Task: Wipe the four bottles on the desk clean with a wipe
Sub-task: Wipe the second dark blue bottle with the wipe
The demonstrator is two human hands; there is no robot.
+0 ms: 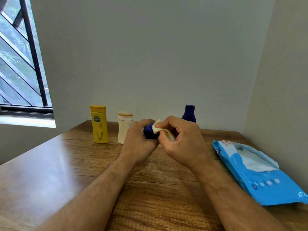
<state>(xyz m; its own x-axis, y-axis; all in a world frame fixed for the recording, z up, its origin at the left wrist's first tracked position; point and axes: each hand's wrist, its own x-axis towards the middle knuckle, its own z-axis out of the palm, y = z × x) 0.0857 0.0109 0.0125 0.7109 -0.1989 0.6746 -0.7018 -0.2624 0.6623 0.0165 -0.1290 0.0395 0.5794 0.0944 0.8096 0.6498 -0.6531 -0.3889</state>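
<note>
— Bottles, four: tall yellow plastic lotion bottle (pixel 99 124) upright at the far left of the wooden desk (pixel 66 172), squat cream-white plastic bottle with an orange-ringed cap (pixel 124 126) just beside it, dark blue plastic bottle with a round cap (pixel 189 114) upright near the back wall, partly hidden behind the right hand (pixel 181 140).

— And the fourth?

— Small dark blue bottle (pixel 149 131), held above the middle of the desk, between both hands. Gripped by the left hand (pixel 139 142), fingers curled round it, most of the body covered (only a blue patch visible).

— Right hand?

— Pinching a crumpled cream-coloured wipe (pixel 160 130), thumb and fingers closed on it. Wipe pressed against the exposed blue end of the held bottle.

— Anything else on the desk?

— Light blue soft plastic pack of wipes (pixel 260 174), lying flat at the right edge, near the side wall, white sheet showing through the open flap. Well apart from the hands. Barred window (pixel 21 64) at the upper left.
</note>
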